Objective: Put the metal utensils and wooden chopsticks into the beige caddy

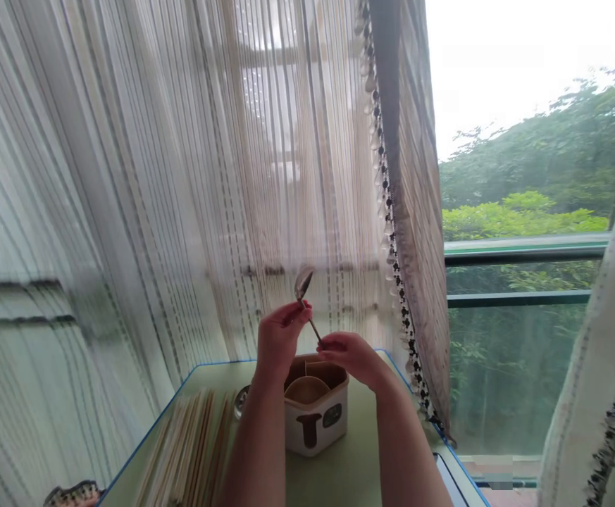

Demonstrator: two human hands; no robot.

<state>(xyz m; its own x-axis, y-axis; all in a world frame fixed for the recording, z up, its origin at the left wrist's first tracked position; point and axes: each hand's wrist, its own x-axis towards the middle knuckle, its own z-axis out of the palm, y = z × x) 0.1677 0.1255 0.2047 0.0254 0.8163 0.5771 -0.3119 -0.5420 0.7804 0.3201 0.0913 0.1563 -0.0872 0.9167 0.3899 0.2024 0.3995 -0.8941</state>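
You've got the spoon (pixel 303 283) up, 2-handed
Your L hand (pixel 282 334) grips nr its bowl, R hand (pixel 350 354) pinches handle end, nr caddy (pixel 320 431) on surface (pixel 363 465); sticks (pixel 183 447) to L.

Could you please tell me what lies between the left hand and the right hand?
In the head view, the spoon handle spans the gap from the left hand to the right hand.

I see a blue-edged counter (pixel 364 443) before striped sheer curtains (pixel 180 176); at right, a railing (pixel 523 256) and trees (pixel 550 158) under bright sky (pixel 497 63).
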